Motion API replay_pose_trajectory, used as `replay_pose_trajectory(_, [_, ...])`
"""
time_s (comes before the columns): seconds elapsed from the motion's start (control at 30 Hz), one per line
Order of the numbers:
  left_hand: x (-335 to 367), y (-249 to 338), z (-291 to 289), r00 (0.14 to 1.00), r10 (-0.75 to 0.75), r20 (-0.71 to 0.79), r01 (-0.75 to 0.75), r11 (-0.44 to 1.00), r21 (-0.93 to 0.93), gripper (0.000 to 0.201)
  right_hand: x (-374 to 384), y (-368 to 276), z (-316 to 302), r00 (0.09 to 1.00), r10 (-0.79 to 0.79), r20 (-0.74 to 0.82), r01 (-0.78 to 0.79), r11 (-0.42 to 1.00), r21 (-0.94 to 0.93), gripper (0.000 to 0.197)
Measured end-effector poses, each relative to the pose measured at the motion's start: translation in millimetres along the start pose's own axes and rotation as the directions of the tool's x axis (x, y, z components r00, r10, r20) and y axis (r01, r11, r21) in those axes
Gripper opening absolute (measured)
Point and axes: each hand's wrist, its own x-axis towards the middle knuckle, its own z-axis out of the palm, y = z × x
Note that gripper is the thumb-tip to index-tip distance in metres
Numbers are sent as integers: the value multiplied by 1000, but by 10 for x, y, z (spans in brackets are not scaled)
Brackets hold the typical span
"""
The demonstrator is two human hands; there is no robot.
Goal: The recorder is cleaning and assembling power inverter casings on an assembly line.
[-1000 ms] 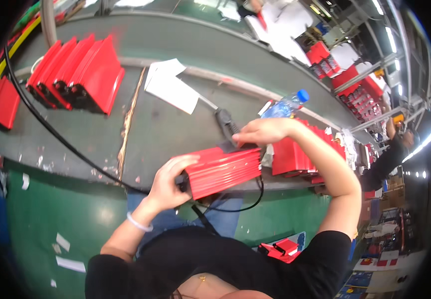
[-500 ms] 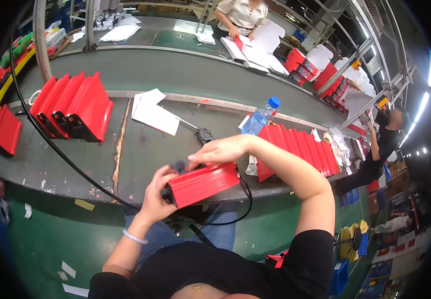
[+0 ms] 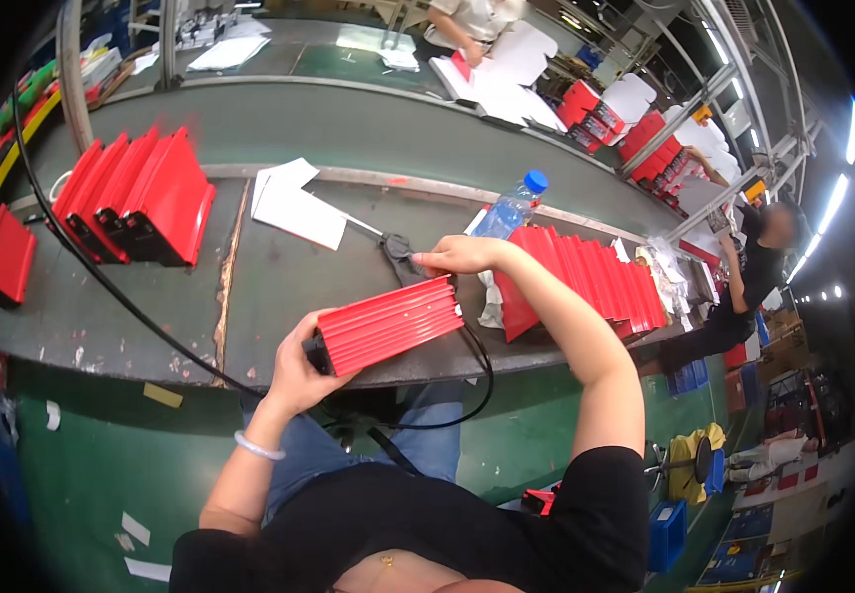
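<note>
My left hand (image 3: 296,371) grips one end of a red ribbed metal case (image 3: 390,328) with a black end piece, held tilted above the table's near edge. My right hand (image 3: 467,255) is past the case's far side, fingers bent together. Its fingertips meet a dark tool (image 3: 398,247) with a thin metal shaft, lying on the table. Something dark shows under these fingers; its kind is hidden. A black cable (image 3: 490,371) loops below the case's right end. Close to my right forearm stands a row of red ribbed cases (image 3: 585,282).
White sheets (image 3: 297,210) and a blue-capped bottle (image 3: 511,208) are on the worktable (image 3: 279,287). More red cases (image 3: 141,203) stand at the left, near a long black cable (image 3: 121,301). Beyond the grey conveyor (image 3: 328,128), a person (image 3: 462,35) handles white boxes.
My right hand has moved off the red case, away from me toward the dark tool. The case has shifted slightly left and up, its ribbed side turned more into view.
</note>
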Motion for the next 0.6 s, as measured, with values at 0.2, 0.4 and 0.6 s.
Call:
replay_pose_trajectory(0.2, [-53,10,-9,998,-18,57,21,999,-49,68,-256,106,198,776,-214,-594,279,960,20,37])
replay_pose_trajectory(0.4, [-48,56,-1,1000,-24,11,24,1000,-16,57,-466,32,628,492,-151,-858,252,967,-25,24])
replay_pose_trajectory(0.6, [-84,-58,5,993,-110,29,113,989,-97,63,-648,40,1115,412,89,-907,308,923,231,17])
